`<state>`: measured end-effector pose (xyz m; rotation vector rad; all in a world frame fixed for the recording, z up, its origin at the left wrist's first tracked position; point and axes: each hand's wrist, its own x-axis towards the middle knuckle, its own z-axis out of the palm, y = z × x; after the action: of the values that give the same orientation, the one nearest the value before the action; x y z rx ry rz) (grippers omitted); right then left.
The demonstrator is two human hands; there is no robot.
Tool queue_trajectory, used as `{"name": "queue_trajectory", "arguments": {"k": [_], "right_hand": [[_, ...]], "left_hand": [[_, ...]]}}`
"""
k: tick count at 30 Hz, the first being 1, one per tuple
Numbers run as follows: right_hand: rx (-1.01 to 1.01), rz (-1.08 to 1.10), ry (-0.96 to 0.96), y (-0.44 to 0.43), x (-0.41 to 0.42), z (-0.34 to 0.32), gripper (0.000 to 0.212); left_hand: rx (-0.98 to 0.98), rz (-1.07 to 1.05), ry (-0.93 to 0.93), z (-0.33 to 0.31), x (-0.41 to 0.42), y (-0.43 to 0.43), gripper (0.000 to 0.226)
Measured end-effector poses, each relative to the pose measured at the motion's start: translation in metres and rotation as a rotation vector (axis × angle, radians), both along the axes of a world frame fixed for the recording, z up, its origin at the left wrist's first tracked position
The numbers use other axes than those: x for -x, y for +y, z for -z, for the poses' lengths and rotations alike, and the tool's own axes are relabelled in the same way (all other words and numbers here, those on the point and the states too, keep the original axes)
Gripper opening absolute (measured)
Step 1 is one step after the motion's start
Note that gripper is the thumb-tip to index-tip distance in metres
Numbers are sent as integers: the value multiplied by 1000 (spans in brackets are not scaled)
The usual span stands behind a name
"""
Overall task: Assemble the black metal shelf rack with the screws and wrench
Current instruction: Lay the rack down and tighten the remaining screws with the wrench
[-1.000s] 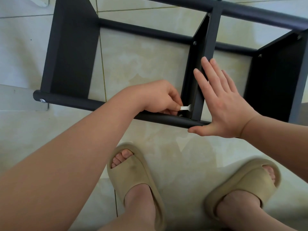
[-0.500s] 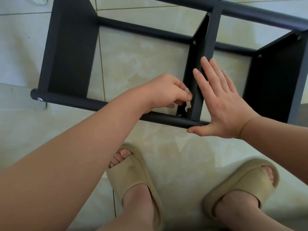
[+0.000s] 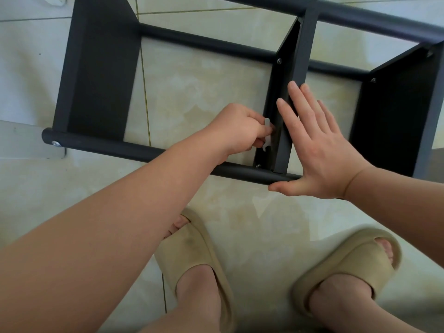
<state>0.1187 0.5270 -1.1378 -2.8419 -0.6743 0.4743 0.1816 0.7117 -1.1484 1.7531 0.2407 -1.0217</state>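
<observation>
left hand (image 3: 240,131) pinched a small wrench (image 3: 266,135) against the rack (image 3: 101,68)'s middle shelf panel; at 3 o'clock, right hand (image 3: 319,150) lay spread flat on it.

The floor (image 3: 204,87) is pale, glossy tile with thin grout lines. The black rack (image 3: 101,68) lies on its side on it. Two tan slippers (image 3: 192,248) stand near its front tube. What may be clear plastic (image 3: 24,143) lies by its left end.
</observation>
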Motion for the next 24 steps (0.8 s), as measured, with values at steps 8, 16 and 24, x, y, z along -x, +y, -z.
{"name": "queue_trajectory", "arguments": {"k": [8, 16, 24], "right_hand": [[4, 5, 3, 0, 0, 0, 131], [-5, 6, 5, 0, 0, 0, 131], [1, 4, 5, 0, 0, 0, 131]], "left_hand": [[33, -38, 4, -1, 0, 0, 14], [79, -90, 4, -5, -1, 1, 5], [76, -14, 62, -5, 0, 0, 5]]}}
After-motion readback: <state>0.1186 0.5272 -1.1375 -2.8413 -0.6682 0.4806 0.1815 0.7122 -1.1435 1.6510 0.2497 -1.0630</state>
